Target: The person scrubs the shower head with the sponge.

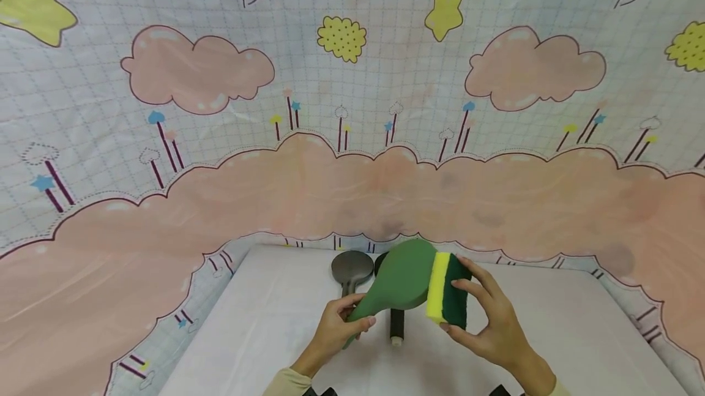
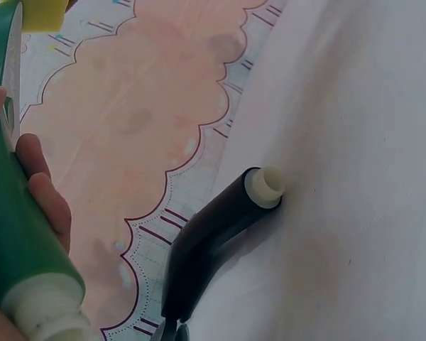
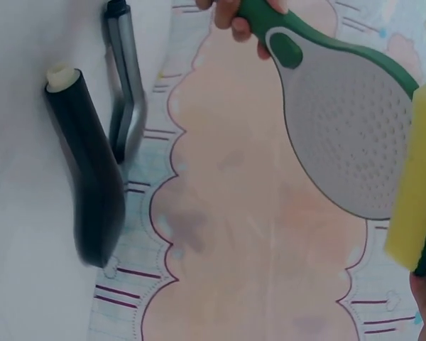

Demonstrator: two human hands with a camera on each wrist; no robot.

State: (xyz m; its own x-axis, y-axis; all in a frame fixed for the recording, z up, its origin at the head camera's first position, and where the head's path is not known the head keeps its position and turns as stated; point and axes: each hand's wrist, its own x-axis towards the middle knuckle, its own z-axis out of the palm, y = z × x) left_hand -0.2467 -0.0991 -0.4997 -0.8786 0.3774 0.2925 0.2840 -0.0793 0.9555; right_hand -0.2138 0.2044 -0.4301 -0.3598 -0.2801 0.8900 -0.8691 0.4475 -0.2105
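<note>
My left hand (image 1: pixel 332 330) grips a green shower head (image 1: pixel 404 276) by its handle, holding it raised and tilted above the table. In the right wrist view its pale spray face (image 3: pixel 341 124) with small nozzles shows. The handle's white threaded end (image 2: pixel 50 312) appears in the left wrist view. A yellow and dark green sponge (image 1: pixel 447 289) is pinched between the thumb and fingers of my right hand (image 1: pixel 498 328). Its yellow side faces the shower head's rim; whether they touch I cannot tell for certain.
On the white table (image 1: pixel 264 316) lie a grey shower head (image 1: pixel 352 266) and a black one (image 1: pixel 396 325), the latter partly hidden behind the green one. A patterned cloth (image 1: pixel 352 194) with clouds and stars rises behind the table and along its sides.
</note>
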